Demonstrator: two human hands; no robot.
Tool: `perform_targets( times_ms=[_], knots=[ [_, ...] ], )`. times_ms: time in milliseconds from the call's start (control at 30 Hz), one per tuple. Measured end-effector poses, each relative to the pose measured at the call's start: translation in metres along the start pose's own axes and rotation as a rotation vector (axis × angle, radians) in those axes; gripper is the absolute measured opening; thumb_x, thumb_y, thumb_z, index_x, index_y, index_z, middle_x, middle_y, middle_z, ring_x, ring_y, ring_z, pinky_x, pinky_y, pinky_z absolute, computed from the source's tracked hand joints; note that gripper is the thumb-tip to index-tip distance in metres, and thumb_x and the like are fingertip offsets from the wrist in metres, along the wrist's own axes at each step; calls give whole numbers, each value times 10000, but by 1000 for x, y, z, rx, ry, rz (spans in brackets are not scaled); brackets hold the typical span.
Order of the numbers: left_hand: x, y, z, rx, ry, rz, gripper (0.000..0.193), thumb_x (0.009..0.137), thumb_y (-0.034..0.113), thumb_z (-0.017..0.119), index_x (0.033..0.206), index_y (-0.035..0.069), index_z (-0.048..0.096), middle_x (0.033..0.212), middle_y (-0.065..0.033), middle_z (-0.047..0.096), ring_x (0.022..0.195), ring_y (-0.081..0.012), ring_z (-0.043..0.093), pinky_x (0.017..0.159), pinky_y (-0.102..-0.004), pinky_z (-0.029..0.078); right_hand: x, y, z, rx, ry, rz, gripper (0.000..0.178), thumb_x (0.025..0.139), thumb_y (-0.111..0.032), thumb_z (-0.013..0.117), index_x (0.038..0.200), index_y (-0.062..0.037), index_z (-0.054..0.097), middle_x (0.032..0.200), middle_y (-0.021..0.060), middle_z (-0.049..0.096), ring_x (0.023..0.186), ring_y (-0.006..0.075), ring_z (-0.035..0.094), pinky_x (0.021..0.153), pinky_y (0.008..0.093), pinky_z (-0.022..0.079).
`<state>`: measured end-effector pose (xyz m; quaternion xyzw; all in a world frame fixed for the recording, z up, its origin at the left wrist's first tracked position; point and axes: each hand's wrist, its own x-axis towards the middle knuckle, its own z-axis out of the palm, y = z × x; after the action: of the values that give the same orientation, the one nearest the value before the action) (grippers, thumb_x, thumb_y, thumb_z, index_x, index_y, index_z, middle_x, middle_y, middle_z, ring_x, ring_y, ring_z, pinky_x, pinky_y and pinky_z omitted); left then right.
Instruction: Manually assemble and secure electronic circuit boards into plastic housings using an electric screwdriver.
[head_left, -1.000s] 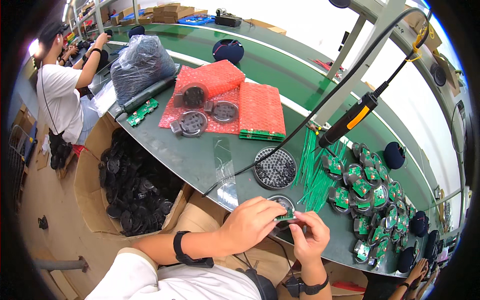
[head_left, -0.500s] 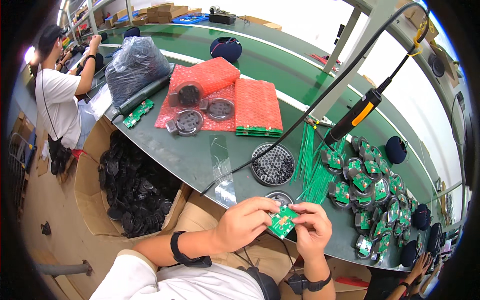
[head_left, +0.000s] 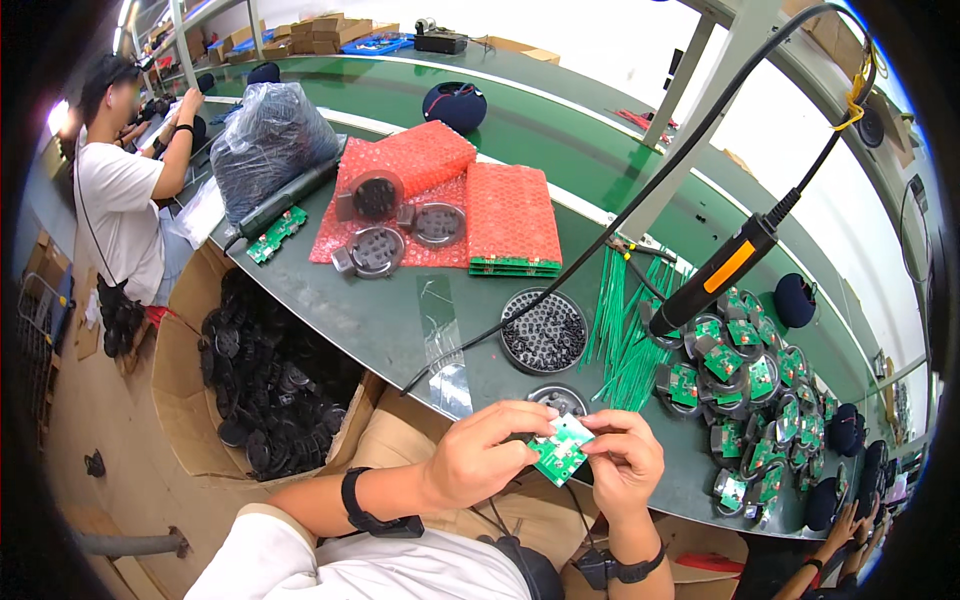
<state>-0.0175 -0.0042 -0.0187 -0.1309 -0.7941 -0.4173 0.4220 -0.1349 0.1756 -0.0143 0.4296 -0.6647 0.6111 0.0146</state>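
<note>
Between my two hands is a small green circuit board (head_left: 560, 458), held by its edges at the near side of the workbench. My left hand (head_left: 490, 450) pinches its left side and my right hand (head_left: 622, 460) its right side. Just beyond it lies a round dark plastic housing (head_left: 556, 398), partly hidden by my fingers. A round dish (head_left: 545, 332) of small black parts stands behind that. To its right is a bundle of green wires (head_left: 622, 340). Farther right, many round housings fitted with green boards (head_left: 735, 375) lie in a heap.
A corded electric screwdriver (head_left: 715, 280) hangs over the bench at right. Red bubble-wrap packs (head_left: 512, 215) and round housings (head_left: 375, 250) lie at the back left. A carton (head_left: 180, 400) of black parts stands left below the bench edge. A co-worker (head_left: 120, 190) sits far left.
The board has tilted between my fingers, and its upper part now catches the light. The hanging screwdriver has shifted slightly downward in view. Both hands keep their hold.
</note>
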Motion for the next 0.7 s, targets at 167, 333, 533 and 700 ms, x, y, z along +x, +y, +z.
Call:
perform_targets(
  times_ms=[167, 333, 533, 700],
  knots=[
    [-1, 0, -2, 17, -11, -1, 173, 713, -60, 765, 791, -25, 615, 1104, -166, 696, 1057, -355, 715, 857, -406, 612, 0, -2, -2, -24, -13, -5, 246, 716, 184, 709, 841, -27, 724, 1020, 144, 733, 910, 239, 735, 761, 314, 593],
    [-3, 1, -4, 50, -8, -13, 194, 702, -61, 805, 770, 20, 643, 1089, -129, 718, 1075, -342, 721, 873, -414, 594, 0, -1, 1, 10, -1, 41, 228, 744, 179, 707, 854, -19, 732, 1030, 143, 726, 917, 220, 729, 731, 292, 580],
    [-2, 6, -8, 135, 14, -55, 270, 631, -51, 849, 812, 71, 689, 991, -72, 695, 965, -297, 705, 807, -386, 569, -2, 1, 1, -11, 1, 13, 211, 753, 162, 723, 864, -17, 727, 1006, 132, 728, 847, 192, 704, 700, 280, 562],
    [-1, 17, -16, 140, -46, -226, 277, 693, -47, 829, 931, 73, 752, 986, -71, 690, 925, -252, 691, 786, -349, 550, -3, 2, -1, 15, 57, 7, 234, 735, 163, 725, 871, -27, 718, 974, 130, 737, 838, 199, 712, 700, 286, 562]
  ],
)
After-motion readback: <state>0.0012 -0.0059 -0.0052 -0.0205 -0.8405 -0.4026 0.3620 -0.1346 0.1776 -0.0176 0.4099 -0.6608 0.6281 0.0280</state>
